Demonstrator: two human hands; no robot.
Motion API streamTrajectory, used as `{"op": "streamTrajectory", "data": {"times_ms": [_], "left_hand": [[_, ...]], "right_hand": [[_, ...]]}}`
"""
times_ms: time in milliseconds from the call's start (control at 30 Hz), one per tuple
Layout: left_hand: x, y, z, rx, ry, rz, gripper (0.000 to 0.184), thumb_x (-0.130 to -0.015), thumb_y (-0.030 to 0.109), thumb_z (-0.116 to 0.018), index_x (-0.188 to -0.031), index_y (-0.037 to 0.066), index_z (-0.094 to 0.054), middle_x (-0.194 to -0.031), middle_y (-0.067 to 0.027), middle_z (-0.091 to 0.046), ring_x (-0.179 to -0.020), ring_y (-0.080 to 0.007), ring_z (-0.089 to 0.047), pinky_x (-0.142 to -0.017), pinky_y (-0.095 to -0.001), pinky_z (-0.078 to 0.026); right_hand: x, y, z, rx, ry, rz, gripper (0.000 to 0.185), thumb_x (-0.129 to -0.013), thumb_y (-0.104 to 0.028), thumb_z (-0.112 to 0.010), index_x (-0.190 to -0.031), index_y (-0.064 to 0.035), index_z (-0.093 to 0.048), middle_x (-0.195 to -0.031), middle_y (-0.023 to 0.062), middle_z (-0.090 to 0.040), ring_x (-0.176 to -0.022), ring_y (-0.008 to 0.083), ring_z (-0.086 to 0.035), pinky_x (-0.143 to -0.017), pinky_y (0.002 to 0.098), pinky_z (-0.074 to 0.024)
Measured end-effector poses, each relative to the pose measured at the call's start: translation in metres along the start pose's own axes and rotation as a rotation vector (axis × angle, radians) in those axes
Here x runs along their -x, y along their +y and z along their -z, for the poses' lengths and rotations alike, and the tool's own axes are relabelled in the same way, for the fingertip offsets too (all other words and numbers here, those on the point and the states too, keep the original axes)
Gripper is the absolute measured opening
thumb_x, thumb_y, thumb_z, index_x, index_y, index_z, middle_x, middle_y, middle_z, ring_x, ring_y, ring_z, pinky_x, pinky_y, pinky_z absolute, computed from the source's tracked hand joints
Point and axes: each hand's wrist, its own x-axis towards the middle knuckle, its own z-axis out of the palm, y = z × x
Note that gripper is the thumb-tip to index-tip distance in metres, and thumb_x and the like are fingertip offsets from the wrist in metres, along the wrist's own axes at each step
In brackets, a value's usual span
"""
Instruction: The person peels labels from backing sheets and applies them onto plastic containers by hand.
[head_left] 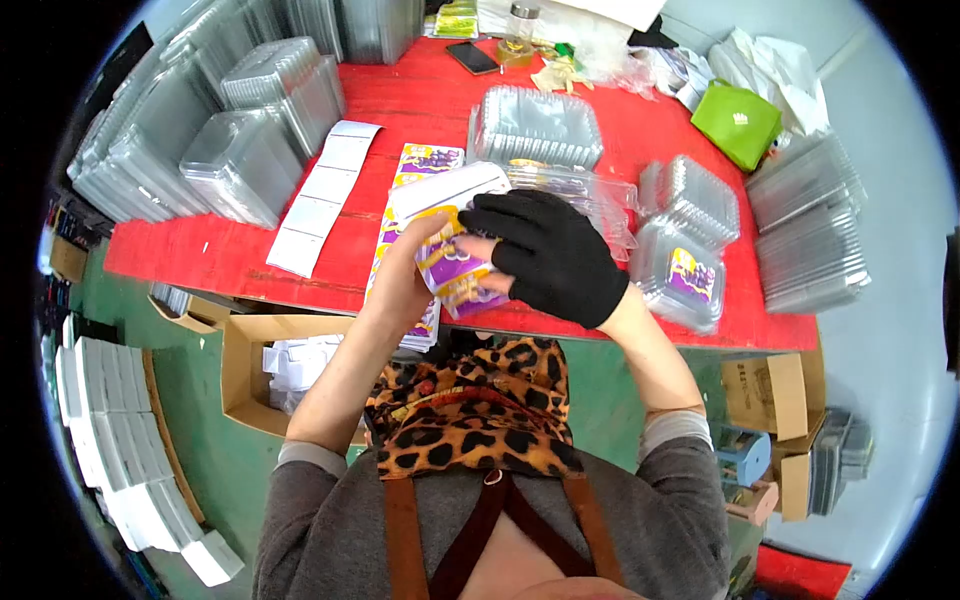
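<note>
Two hands meet above the red table point(415, 110) at a purple-and-yellow label sheet point(452, 264). Its left edge sits in the grip of the bare left hand point(405, 275), the thumb lying along that side and the other fingers mostly hidden. From the right, the black-gloved right hand point(555, 250) reaches across the sheet, its uncovered fingertips over the printed face; whether they pinch it I cannot tell. A labelled clear box point(682, 312) stands to the right, near the table's front edge.
</note>
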Motion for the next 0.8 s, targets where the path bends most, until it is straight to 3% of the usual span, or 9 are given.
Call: {"op": "streamTrajectory", "data": {"times_ms": [33,100,133,167,233,333,567,667,800], "left_hand": [[-0.002,-0.003,0.005,0.107,-0.069,-0.048,0.048,-0.095,0.027,-0.055,-0.134,0.002,-0.047,-0.118,-0.0153,-0.064,-0.108,-0.0260,-0.065,-0.095,-0.0385,-0.052],[-0.001,-0.011,0.007,-0.017,-0.205,-0.145,0.044,-0.096,0.026,-0.057,-0.133,0.003,-0.049,-0.118,-0.0138,-0.064,-0.110,-0.0233,-0.064,-0.095,-0.0376,-0.052],[-0.001,-0.011,0.006,-0.357,-0.155,-0.212,0.042,-0.095,0.018,-0.065,-0.132,0.004,-0.052,-0.120,-0.0048,-0.062,-0.107,-0.0131,-0.061,-0.092,-0.0303,-0.050],[0.003,-0.011,0.004,-0.465,-0.239,-0.267,0.031,-0.096,0.010,-0.063,-0.126,0.004,-0.057,-0.112,-0.0025,-0.064,-0.100,-0.0091,-0.060,-0.086,-0.0255,-0.050],[-0.004,-0.018,0.009,-0.517,-0.210,-0.239,0.022,-0.099,0.012,-0.060,-0.119,0.004,-0.061,-0.104,-0.0010,-0.066,-0.093,-0.0064,-0.059,-0.080,-0.0234,-0.050],[-0.009,-0.024,0.007,-0.621,-0.203,-0.407,0.019,-0.101,0.013,-0.057,-0.116,0.003,-0.063,-0.102,-0.0004,-0.065,-0.089,-0.0045,-0.056,-0.076,-0.0236,-0.048],[-0.007,-0.021,0.006,-0.814,-0.239,-0.562,0.018,-0.101,0.013,-0.057,-0.111,0.001,-0.066,-0.094,-0.0024,-0.066,-0.081,-0.0057,-0.054,-0.070,-0.0248,-0.046],[-0.003,-0.013,0.008,-0.923,-0.223,-0.465,0.020,-0.101,0.012,-0.057,-0.113,-0.002,-0.064,-0.094,-0.0043,-0.067,-0.080,-0.0073,-0.054,-0.070,-0.0273,-0.047],[-0.010,-0.012,0.012,-0.857,-0.210,-0.477,0.024,-0.100,0.013,-0.058,-0.115,-0.005,-0.062,-0.096,-0.0052,-0.067,-0.087,-0.0092,-0.057,-0.077,-0.0279,-0.049]], "right_hand": [[-0.005,0.003,-0.001,0.021,0.052,-0.004,0.042,-0.077,-0.023,-0.076,-0.116,-0.0113,-0.067,-0.124,0.0086,-0.064,-0.115,0.0287,-0.059,-0.096,0.0428,-0.0482],[-0.014,0.008,-0.001,0.062,0.158,-0.016,0.034,-0.077,-0.020,-0.074,-0.108,-0.0072,-0.069,-0.116,0.0100,-0.066,-0.109,0.0291,-0.062,-0.092,0.0426,-0.0497],[-0.016,0.009,-0.001,0.108,0.204,-0.019,0.031,-0.079,-0.021,-0.074,-0.106,-0.0066,-0.070,-0.107,0.0090,-0.069,-0.102,0.0284,-0.064,-0.088,0.0411,-0.0510],[-0.017,0.012,0.001,0.082,0.186,-0.015,0.030,-0.080,-0.021,-0.073,-0.105,-0.0063,-0.070,-0.106,0.0093,-0.069,-0.101,0.0282,-0.064,-0.087,0.0407,-0.0514],[-0.019,0.018,0.004,0.032,0.147,-0.011,0.028,-0.080,-0.021,-0.073,-0.103,-0.0057,-0.070,-0.102,0.0098,-0.070,-0.097,0.0280,-0.065,-0.085,0.0399,-0.0521],[-0.021,0.017,0.013,-0.032,0.059,-0.048,0.027,-0.080,-0.018,-0.073,-0.105,-0.0069,-0.071,-0.102,0.0102,-0.069,-0.093,0.0292,-0.065,-0.081,0.0396,-0.0526],[-0.023,0.017,0.015,-0.024,-0.065,-0.044,0.028,-0.077,-0.013,-0.073,-0.105,-0.0060,-0.072,-0.096,0.0124,-0.069,-0.086,0.0309,-0.065,-0.073,0.0411,-0.0533],[-0.025,0.013,0.020,-0.031,-0.063,-0.063,0.026,-0.080,-0.010,-0.073,-0.105,-0.0049,-0.072,-0.094,0.0129,-0.070,-0.084,0.0297,-0.066,-0.072,0.0385,-0.0532],[-0.014,0.012,0.043,-0.279,0.293,-0.460,0.014,-0.086,-0.010,-0.071,-0.097,-0.0015,-0.073,-0.089,0.0130,-0.071,-0.080,0.0256,-0.068,-0.072,0.0350,-0.0535]]}}
